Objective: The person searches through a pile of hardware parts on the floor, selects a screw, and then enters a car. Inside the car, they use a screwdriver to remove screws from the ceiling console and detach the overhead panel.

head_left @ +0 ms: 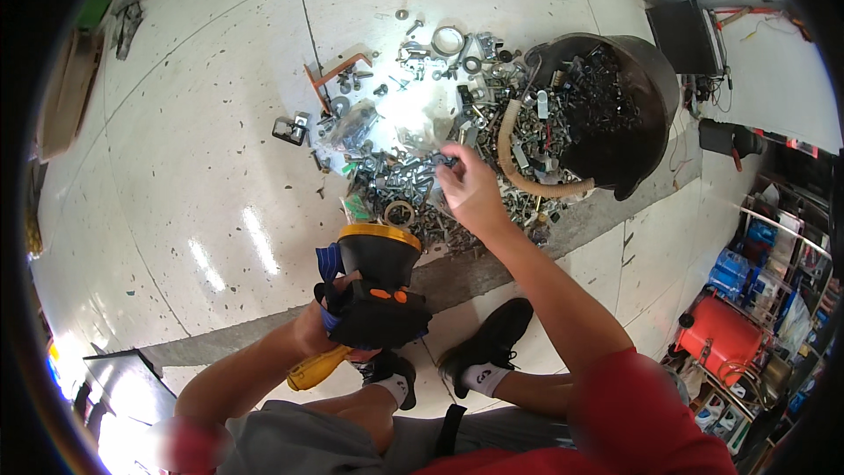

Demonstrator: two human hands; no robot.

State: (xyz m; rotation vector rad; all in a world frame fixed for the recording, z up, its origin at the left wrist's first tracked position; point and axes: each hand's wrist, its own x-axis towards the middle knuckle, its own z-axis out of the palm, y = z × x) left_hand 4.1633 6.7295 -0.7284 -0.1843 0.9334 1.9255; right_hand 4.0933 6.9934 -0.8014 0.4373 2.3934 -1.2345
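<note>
My left hand (315, 325) is closed around a black headlamp (378, 277) with a yellow rim, orange buttons and a blue strap; its beam falls on the floor ahead. A yellow object (316, 368) sits just below that hand, its kind unclear. My right hand (475, 193) pinches a small dark metal piece (445, 160), too small to name, over a heap of loose bolts, nuts and fittings (387, 171). A black bucket (655, 79) lies tipped on its side to the right, hardware spilling from its mouth. Its curved tan handle (505, 145) rests across the spill.
An orange metal bracket (338, 75), a hose clamp (447, 40) and a tape roll (398, 214) lie around the heap. At the right stand a red tank (721, 339) and crowded shelves (791, 246). My shoes (488, 343) are close to the heap's near side.
</note>
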